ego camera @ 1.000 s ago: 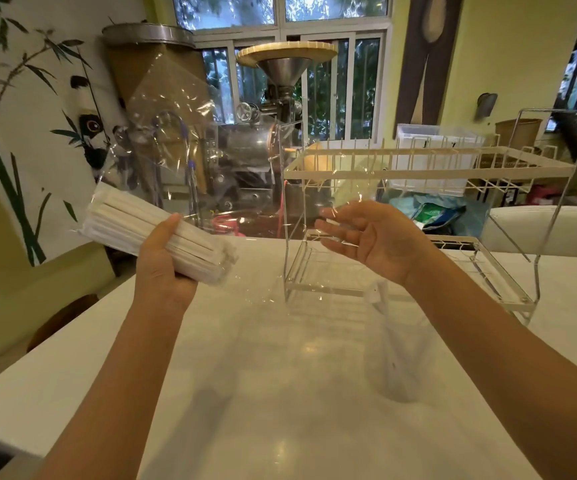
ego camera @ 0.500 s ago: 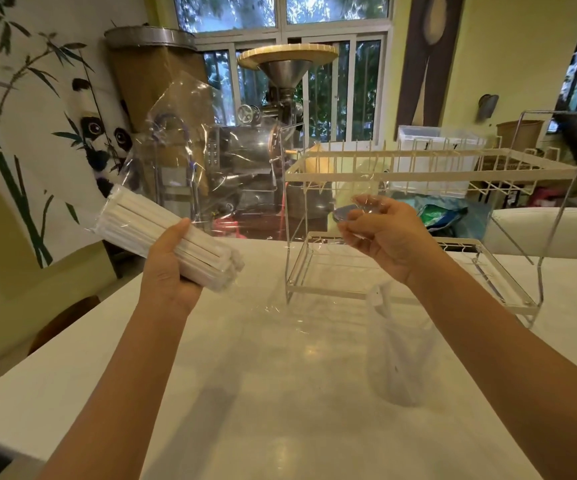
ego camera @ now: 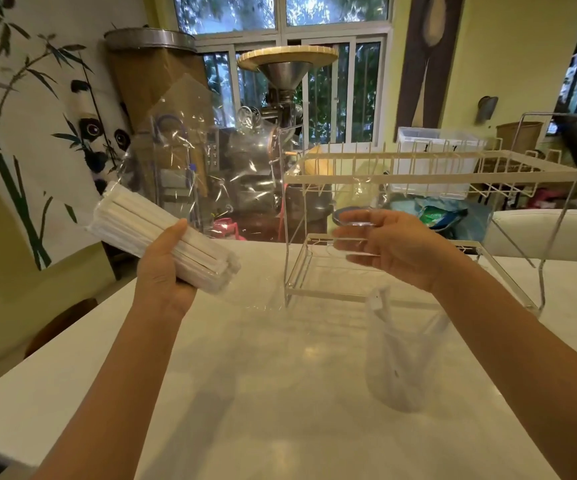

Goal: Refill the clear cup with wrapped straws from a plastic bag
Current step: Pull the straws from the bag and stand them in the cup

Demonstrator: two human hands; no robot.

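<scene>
My left hand (ego camera: 164, 275) grips a bundle of white wrapped straws (ego camera: 141, 225) near its lower end, held slanted above the table's left side. The straws sit inside a clear plastic bag (ego camera: 183, 150), whose loose film rises and spreads to the right. My right hand (ego camera: 398, 247) is raised in front of the wire rack, with thumb and fingers closed on a clear edge that looks like the bag's open end. A tall clear cup (ego camera: 396, 362) stands on the white table (ego camera: 273, 403), below my right forearm. I cannot make out what it holds.
A white two-tier wire dish rack (ego camera: 429, 174) stands on the table behind my right hand. Beyond the table's far edge are a metal grinder with a funnel (ego camera: 285, 74), a brown drum (ego camera: 148, 64) and a window.
My right hand went from open-palmed to closed on the clear film. My left hand with the straw bundle drifted slightly right and down.
</scene>
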